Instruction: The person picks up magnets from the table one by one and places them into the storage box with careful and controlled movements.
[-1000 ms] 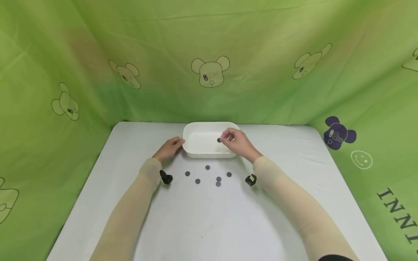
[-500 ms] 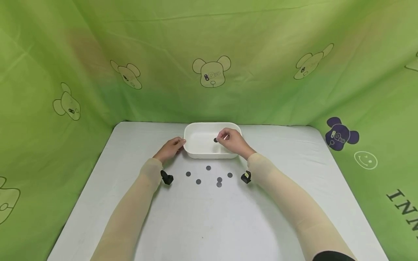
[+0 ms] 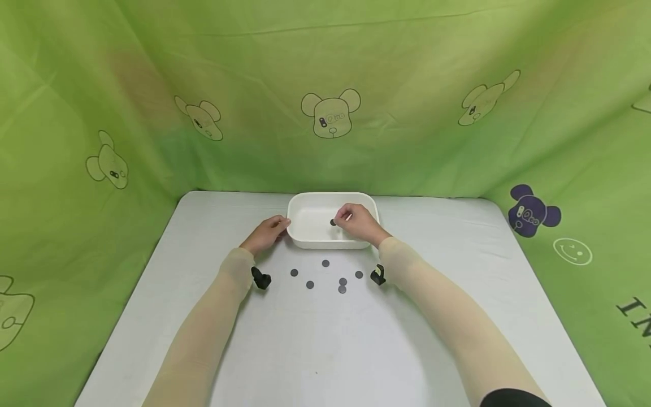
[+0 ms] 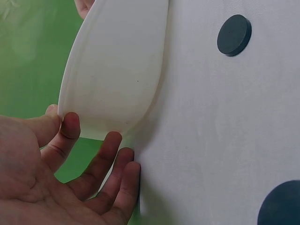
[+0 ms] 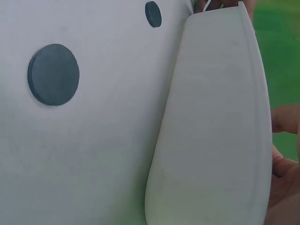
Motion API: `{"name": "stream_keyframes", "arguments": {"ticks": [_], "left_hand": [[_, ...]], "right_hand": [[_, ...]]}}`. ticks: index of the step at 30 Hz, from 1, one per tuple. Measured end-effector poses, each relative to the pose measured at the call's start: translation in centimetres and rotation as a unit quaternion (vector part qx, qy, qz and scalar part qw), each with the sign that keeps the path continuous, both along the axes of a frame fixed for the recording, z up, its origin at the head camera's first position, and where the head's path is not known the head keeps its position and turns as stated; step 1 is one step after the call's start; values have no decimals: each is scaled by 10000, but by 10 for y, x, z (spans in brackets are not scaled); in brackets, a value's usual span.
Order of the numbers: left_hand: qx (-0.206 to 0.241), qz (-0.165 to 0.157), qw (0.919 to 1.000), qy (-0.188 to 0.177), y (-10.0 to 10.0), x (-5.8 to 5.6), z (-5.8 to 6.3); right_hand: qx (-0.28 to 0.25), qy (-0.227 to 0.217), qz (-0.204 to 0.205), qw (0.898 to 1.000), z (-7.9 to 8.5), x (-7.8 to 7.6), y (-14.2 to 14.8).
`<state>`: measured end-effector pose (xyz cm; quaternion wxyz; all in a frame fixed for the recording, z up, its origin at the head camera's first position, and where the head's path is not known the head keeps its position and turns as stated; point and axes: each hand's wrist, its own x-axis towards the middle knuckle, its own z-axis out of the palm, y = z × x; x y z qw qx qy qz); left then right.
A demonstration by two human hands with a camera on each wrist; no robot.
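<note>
A white rectangular basin (image 3: 329, 245) stands near the table's far edge. With thumb and index finger the left hand (image 3: 265, 233) pinches its left rim; in the left wrist view the other fingers of that hand (image 4: 89, 173) lie along the outer wall of the basin (image 4: 112, 70). The right hand (image 3: 360, 223) is over the basin's right half, pinching a small dark round disc (image 3: 333, 223) at the fingertips. In the right wrist view, the basin wall (image 5: 215, 117) hides the disc and much of the right hand (image 5: 285, 183).
Several dark grey discs (image 3: 310, 285) lie scattered on the white tabletop (image 3: 285, 339) in front of the basin, two of them touching. Black wrist cameras (image 3: 261, 279) sit on both sleeves. Green printed curtains (image 3: 244, 152) surround the table at the back and sides.
The right hand has moved a little to the left over the basin, carrying the disc with it. The left hand keeps its place at the rim.
</note>
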<state>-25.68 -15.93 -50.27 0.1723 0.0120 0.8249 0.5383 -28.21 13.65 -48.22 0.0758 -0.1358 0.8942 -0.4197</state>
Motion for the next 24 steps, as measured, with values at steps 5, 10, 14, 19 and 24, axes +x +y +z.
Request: {"name": "stream_keyframes", "arguments": {"ticks": [5,10,14,19,24], "left_hand": [[22,-9,10000,-25,0,-1,-1],[29,-1,10000,-12,0,0,0],[-5,-11,10000,53,1,0,-1],[-22,-24,10000,30,1,1,2],[-15,-31,10000,7,1,1,1]], "right_hand": [[144,-20,-14,9999,-4,-4,1],[216,-131,-27,9997,-6,-6,2],[269,-159,-8,9995,-6,-9,1],[303,-264,-11,9992,-6,-10,0],[374,-345,2,9987,-9,-11,0]]}}
